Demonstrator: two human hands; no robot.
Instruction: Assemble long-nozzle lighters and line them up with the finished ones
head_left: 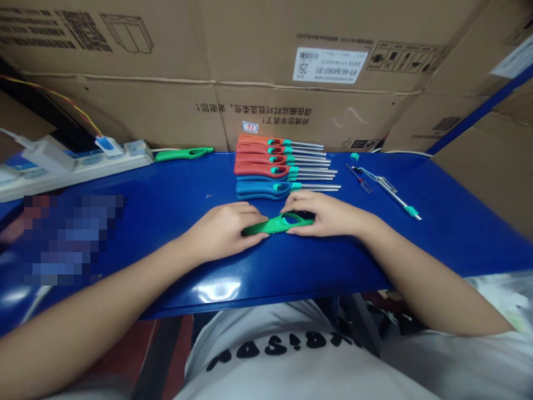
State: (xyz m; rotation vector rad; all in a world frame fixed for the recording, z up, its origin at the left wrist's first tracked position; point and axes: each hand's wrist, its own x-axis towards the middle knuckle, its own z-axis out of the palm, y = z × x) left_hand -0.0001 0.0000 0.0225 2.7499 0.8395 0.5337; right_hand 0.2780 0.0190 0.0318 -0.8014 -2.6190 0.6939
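A green plastic lighter handle (277, 224) lies on the blue table (166, 205) right in front of me. My left hand (225, 229) is closed over its left end, fingers curled on it. My right hand (322, 214) presses on its right end, fingertips pinched around the trigger loop. Just behind my hands lies a neat row of several finished long-nosed lighters (275, 165), red ones at the back and blue ones nearest, metal tubes pointing right.
A second green handle (183, 154) lies at the back left by a white power strip (75, 166). A metal tube with a teal tip (393, 194) and a small teal part (354, 156) lie to the right. Cardboard boxes (266, 78) wall off the back.
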